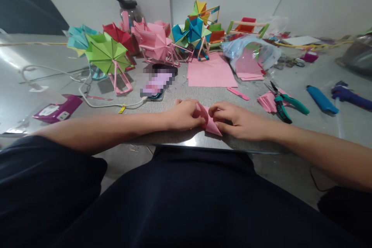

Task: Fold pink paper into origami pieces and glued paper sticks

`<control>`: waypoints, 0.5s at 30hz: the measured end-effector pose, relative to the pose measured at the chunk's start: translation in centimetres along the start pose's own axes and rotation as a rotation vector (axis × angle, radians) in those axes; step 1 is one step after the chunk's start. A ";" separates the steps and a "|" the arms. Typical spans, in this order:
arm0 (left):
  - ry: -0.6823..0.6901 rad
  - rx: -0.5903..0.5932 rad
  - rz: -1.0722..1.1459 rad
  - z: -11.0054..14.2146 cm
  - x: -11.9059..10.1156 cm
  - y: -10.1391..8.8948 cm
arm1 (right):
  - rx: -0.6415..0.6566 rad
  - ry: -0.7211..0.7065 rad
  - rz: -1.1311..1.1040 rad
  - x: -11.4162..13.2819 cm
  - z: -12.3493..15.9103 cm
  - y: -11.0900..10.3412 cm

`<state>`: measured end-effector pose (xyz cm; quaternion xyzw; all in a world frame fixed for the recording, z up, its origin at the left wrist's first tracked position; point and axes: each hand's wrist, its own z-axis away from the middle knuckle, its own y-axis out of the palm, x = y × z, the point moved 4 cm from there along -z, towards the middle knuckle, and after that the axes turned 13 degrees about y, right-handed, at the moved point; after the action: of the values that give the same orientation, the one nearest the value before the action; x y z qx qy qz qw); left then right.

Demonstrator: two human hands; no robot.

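Observation:
Near the front edge of the table, a small pink sheet of folded paper (211, 124) is between my two hands, one corner pointing toward me. My left hand (186, 115) grips its left side, fingers curled over the top and thumb in front. At its right side, my right hand (234, 120) has bent fingers and a thumb on the paper. The fingertips of both hands touch the fold. Part of the paper is hidden behind my left fingers.
Behind my hands lie pink paper sheets (212, 71) and a pink craft knife (238, 93). A phone (159, 81) is at left. Pliers (281, 102) rest by pink strips (267, 102), with a glue gun (353, 95) farther right. Paper wheels (109, 54) stand along the back.

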<state>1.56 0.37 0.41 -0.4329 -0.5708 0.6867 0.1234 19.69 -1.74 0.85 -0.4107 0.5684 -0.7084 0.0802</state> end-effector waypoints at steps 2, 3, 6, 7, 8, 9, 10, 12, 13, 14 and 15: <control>-0.019 -0.020 -0.009 -0.1 0.2 0.0 | 0.013 0.011 -0.025 0.0 -0.2 0.0; -0.031 -0.036 -0.014 -0.1 0.3 0.0 | 0.022 0.016 -0.033 0.0 -0.2 0.0; -0.017 -0.099 -0.015 -0.2 0.8 0.2 | 0.022 0.032 -0.036 -0.1 -0.3 0.1; 0.004 -0.123 -0.003 -0.2 1.1 0.2 | 0.015 0.037 -0.031 -0.1 -0.3 0.2; 0.037 -0.136 0.020 -0.2 1.3 0.3 | 0.007 0.040 -0.027 -0.2 -0.3 0.3; 0.078 -0.136 0.054 -0.3 1.5 0.3 | 0.001 0.042 -0.024 -0.2 -0.3 0.3; 0.123 -0.122 0.094 -0.3 1.8 0.3 | -0.003 0.043 -0.023 -0.2 -0.3 0.4; 0.214 -0.066 0.188 -0.5 2.4 0.3 | -0.006 0.041 -0.016 -0.3 -0.2 0.5; 0.255 -0.040 0.232 -0.6 2.7 0.2 | -0.007 0.041 -0.009 -0.3 -0.2 0.4; 0.288 -0.019 0.270 -0.7 3.0 0.1 | -0.004 0.039 -0.001 -0.2 -0.2 0.4; 0.317 -0.002 0.304 -0.9 3.3 0.0 | 0.001 0.035 0.007 -0.2 -0.2 0.4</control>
<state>0.24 3.15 -1.07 -0.6166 -0.4732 0.6201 0.1063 19.56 -1.64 0.40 -0.3959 0.5707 -0.7157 0.0731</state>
